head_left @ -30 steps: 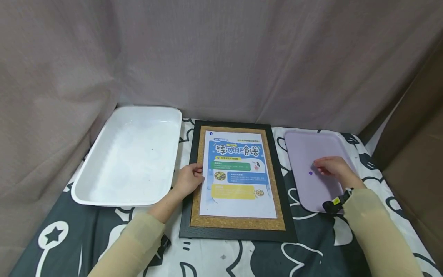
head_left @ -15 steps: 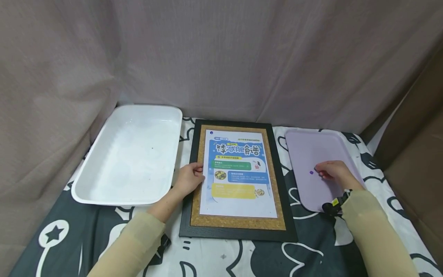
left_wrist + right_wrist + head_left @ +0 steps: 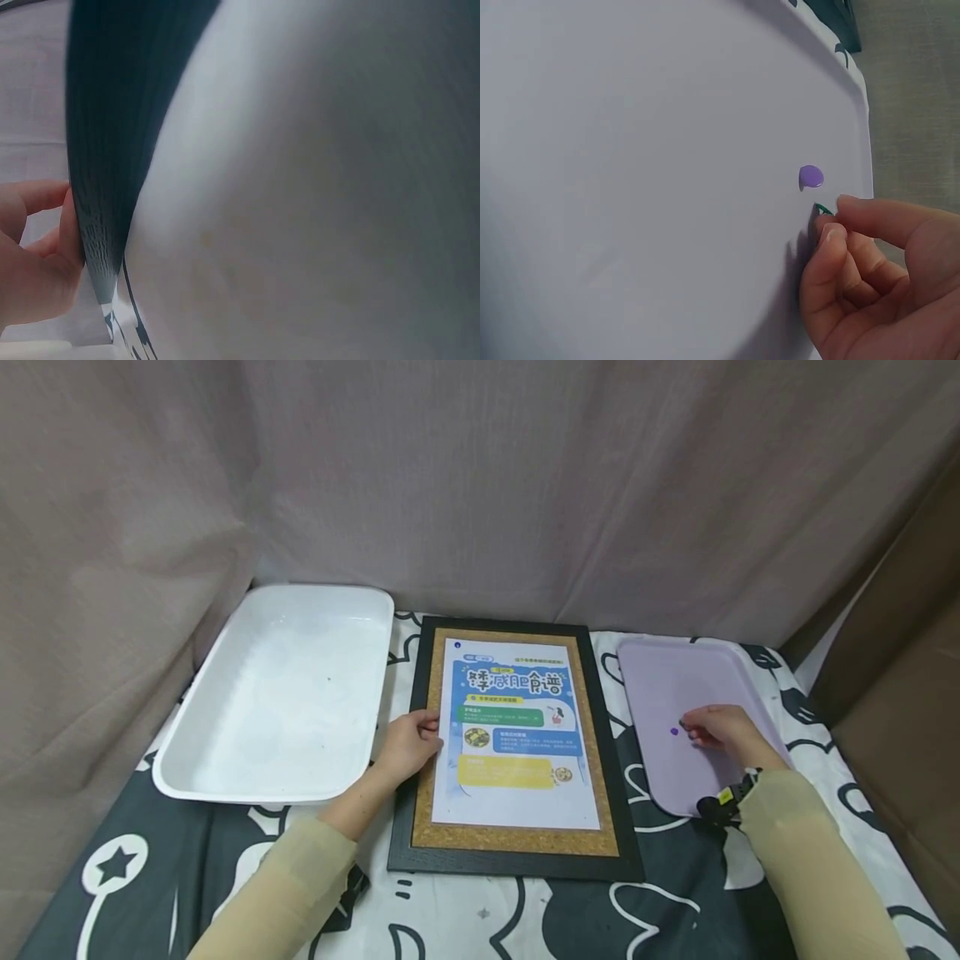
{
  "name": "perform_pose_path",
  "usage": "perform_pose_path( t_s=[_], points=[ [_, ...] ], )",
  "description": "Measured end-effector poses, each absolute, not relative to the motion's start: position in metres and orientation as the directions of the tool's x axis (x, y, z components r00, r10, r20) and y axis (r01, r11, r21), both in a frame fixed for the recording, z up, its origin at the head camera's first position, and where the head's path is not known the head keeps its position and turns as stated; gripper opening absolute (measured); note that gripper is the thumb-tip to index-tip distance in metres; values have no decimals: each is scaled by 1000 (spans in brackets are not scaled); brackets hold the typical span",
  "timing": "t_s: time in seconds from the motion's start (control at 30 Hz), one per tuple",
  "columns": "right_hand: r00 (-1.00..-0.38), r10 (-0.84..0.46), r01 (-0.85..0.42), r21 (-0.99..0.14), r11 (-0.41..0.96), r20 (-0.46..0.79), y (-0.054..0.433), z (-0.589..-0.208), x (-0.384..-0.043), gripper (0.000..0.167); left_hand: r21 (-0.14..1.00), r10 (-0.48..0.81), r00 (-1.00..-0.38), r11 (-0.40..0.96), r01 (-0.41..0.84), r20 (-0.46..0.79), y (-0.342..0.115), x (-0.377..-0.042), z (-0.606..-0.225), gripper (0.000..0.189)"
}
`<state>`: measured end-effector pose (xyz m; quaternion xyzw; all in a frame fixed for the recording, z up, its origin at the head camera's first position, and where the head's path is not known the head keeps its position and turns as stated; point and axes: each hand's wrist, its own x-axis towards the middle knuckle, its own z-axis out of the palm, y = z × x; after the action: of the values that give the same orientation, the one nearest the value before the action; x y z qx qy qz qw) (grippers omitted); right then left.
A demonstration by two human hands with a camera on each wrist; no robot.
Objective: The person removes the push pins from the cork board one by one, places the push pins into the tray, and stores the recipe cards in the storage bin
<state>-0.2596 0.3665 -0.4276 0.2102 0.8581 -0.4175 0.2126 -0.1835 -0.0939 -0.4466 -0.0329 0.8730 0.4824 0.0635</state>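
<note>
On a lilac tray (image 3: 660, 685), my right hand (image 3: 727, 732) pinches a small green thumbtack (image 3: 823, 210) between thumb and forefinger. Just beside the fingertips lies a purple thumbtack (image 3: 811, 177). My left hand (image 3: 408, 747) rests on the left side of a black-framed cork board (image 3: 517, 842), its fingertips touching the left edge of a printed poster (image 3: 517, 810). A small dark blue tack (image 3: 457, 645) sits in the poster's upper left corner. In the left wrist view, the board's dark frame (image 3: 112, 150) hides part of that hand.
A large white tray (image 3: 270, 710) stands to the left of the board. Patterned black-and-white cloth (image 3: 480, 914) covers the table. Grey curtain (image 3: 465, 485) hangs behind everything, and a brown drape (image 3: 900, 693) closes off the right side.
My right hand has shifted slightly toward me over the lilac tray, staying near the purple thumbtack. The left hand keeps its place at the poster's edge.
</note>
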Motion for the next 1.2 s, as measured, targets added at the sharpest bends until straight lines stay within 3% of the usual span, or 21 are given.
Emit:
perform_pose_path(
  t_s=[0.4, 0.83, 1.2],
  points=[
    [-869, 134, 471, -716, 516, -476, 344, -400, -276, 31, 839, 4, -989, 530, -124, -149, -95, -185, -447, 42],
    [-922, 28, 355, -810, 467, -387, 264, -370, -305, 35, 832, 1, -989, 541, -122, -146, -93, -187, -448, 41],
    [-941, 60, 322, -823, 468, -334, 190, -359, -326, 31, 835, -10, -984, 527, -156, -177, -93, -185, -449, 42]
  ],
)
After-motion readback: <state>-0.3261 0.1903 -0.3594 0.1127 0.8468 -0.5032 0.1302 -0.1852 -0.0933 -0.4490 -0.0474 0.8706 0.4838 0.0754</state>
